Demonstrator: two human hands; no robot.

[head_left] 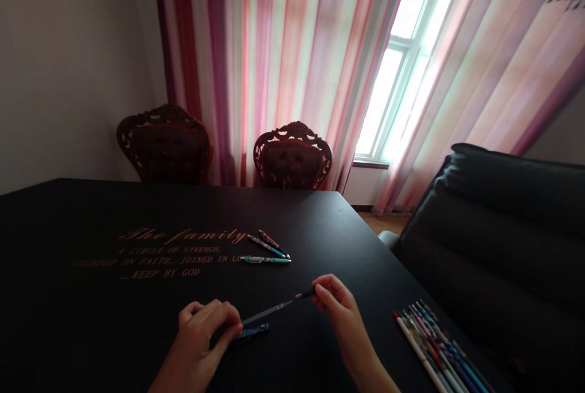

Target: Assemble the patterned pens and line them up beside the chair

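My left hand (205, 332) pinches the rear of a thin, clear-grey pen refill (267, 312), whose tip points up to the right. In my right hand (336, 301), the fingertips grip a short dark pen part (304, 293) with a lighter end. That end is close to the refill's tip; whether they touch is hard to tell. A dark blue pen barrel (253, 332) lies just below the refill, beside my left fingertips, which hide its near end. Farther up the table lie a mint-green pen (265, 259), a blue-and-grey pen (267, 247) and a dark patterned pen (273, 242).
A row of several pens (439, 344) lies by the right edge of the black table (315, 216). Gold lettering (183, 250) marks the tabletop at left. Two carved chairs (292, 158) stand behind it, and a dark leather seat (498, 247) is at right.
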